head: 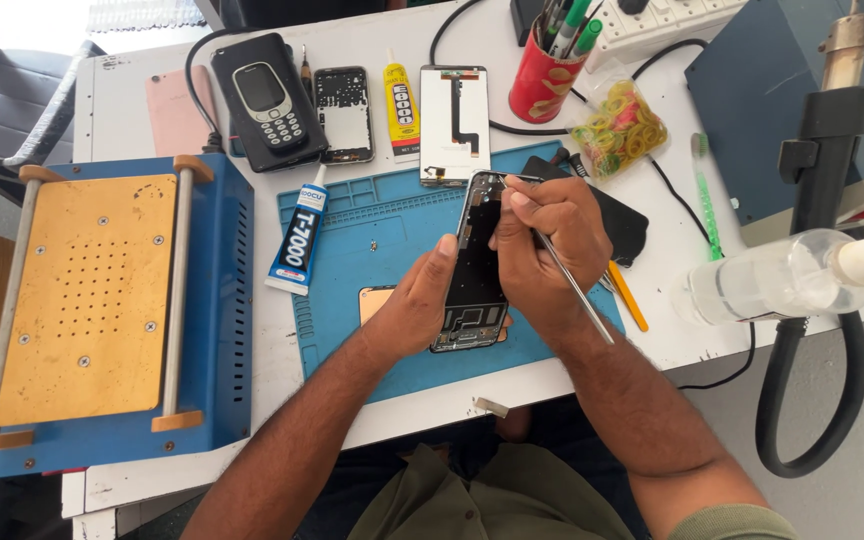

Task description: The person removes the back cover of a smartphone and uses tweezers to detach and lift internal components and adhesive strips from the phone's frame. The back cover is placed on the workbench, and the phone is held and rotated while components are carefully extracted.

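Note:
A black phone frame point(474, 285) stands tilted above the blue silicone work mat point(372, 235). My left hand point(417, 300) grips its left edge and lower end. My right hand point(542, 240) rests against the frame's right side and holds thin metal tweezers point(564, 280). Their tip touches the frame's upper end and their handle runs back toward my wrist. A copper-coloured plate point(374, 300) lies on the mat, partly hidden under my left hand.
A blue heating machine with a brass plate point(87, 300) fills the left. Glue tubes point(299, 235), a keypad phone point(267, 100), a phone back panel point(344, 112), a display panel point(454, 122), a red pen cup point(544, 75), rubber bands point(617, 128) and a clear bottle point(772, 280) surround the mat.

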{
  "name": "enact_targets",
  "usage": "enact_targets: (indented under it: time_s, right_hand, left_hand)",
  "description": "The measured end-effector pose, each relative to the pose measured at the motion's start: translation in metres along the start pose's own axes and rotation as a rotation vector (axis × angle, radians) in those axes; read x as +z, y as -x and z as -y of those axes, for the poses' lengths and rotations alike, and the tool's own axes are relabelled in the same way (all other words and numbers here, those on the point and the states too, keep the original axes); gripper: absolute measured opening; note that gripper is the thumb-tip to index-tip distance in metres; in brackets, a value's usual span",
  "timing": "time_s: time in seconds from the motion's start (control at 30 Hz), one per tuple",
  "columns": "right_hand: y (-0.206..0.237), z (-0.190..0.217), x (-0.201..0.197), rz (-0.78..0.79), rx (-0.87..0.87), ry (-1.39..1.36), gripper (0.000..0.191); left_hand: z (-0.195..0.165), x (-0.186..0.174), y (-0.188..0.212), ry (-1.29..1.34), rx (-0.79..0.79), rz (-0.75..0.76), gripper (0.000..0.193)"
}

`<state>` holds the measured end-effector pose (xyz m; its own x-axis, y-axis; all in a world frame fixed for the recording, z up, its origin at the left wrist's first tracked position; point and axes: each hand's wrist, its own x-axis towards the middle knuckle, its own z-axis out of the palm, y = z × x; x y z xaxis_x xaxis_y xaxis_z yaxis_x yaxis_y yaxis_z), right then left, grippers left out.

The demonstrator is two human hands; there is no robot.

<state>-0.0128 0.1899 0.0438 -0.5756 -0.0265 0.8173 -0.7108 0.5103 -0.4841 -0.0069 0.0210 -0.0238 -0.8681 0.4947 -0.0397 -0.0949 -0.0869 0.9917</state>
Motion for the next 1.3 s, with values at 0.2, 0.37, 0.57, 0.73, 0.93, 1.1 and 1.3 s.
enact_targets:
  time_s: [0.2,0.37,0.57,0.73,0.93,1.1,1.3]
  right_hand:
    - [0.002,-0.004,-0.002,0.003,0.042,-0.129,0.012]
    - [0.003,-0.005,0.002,-0.009,0.041,-0.191,0.012]
    - [0.001,-0.004,0.000,-0.001,0.003,-0.231,0.015]
    - [-0.002,-0.005,0.001,0.021,-0.012,-0.258,0.018]
    - [-0.004,-0.005,-0.003,0.083,-0.008,-0.285,0.019]
    - [-0.006,-0.006,-0.004,0.177,-0.023,-0.315,0.016]
    - [-0.010,-0.006,-0.004,0.181,-0.050,-0.341,0.018]
  left_hand:
    - [-0.010,0.003,-0.001,0.223,-0.021,0.151,0.080]
    - [-0.018,0.004,0.002,0.148,-0.017,0.147,0.084]
    - [-0.019,0.007,0.005,0.147,0.052,0.176,0.088]
    - [-0.020,0.005,0.008,0.172,0.045,0.187,0.086]
    - [-0.018,0.003,0.007,0.164,0.111,0.195,0.087]
    - [-0.017,-0.001,0.007,0.183,0.017,0.141,0.085]
    - [-0.017,0.004,0.006,0.251,-0.168,0.050,0.081]
